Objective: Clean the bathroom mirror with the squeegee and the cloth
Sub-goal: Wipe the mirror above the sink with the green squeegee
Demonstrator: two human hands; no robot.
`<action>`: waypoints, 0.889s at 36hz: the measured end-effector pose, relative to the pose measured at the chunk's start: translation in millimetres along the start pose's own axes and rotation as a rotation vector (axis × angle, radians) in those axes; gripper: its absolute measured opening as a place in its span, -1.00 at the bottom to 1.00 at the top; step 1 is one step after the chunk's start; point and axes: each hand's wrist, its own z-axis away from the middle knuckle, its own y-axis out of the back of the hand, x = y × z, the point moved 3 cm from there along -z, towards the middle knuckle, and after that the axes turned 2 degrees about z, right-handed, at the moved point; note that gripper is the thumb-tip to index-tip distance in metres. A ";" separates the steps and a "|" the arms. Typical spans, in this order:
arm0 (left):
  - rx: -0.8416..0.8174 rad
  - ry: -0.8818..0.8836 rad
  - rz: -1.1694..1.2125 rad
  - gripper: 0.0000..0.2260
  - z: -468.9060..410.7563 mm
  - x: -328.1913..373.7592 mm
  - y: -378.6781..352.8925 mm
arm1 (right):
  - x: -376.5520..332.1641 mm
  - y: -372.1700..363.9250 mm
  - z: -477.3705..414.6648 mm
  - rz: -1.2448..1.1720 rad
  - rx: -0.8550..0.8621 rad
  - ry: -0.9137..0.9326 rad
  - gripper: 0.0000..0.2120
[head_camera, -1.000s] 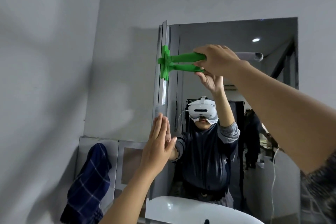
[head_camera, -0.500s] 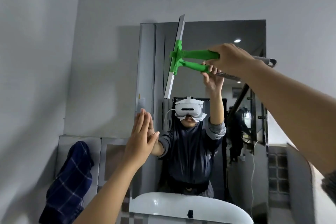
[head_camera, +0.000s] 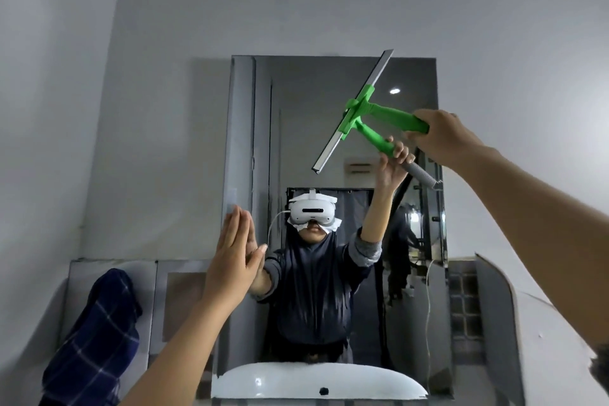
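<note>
Mirror (head_camera: 306, 128) on grey wall, blue plaid cloth (head_camera: 92, 333) draped low left beside it.
Left hand (head_camera: 230, 260) flat, fingers spread, against lower-left glass; right hand (head_camera: 441, 135) clamped on green squeegee (head_camera: 359, 112) handle, blade tilted up-left of grip.

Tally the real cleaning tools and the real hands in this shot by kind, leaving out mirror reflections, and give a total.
Squeegee: 1, green squeegee, gripped by the right hand
Cloth: 1, blue checked cloth, lying at lower left
Hands: 2, the right hand and the left hand, open and flat at the mirror
Total: 4
</note>
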 end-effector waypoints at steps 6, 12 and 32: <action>0.005 -0.026 0.012 -0.45 0.7 2.7 1.6 | 10.5 -6.3 18.8 -0.103 0.049 -0.139 -0.93; -0.034 0.002 0.010 -0.37 -5.0 -21.6 -13.8 | 5.5 -28.8 48.8 -0.214 0.096 -0.273 -0.89; -0.154 -0.095 -0.029 -0.24 4.9 -18.0 9.0 | -78.8 -107.7 97.6 -0.505 0.281 -0.696 -0.68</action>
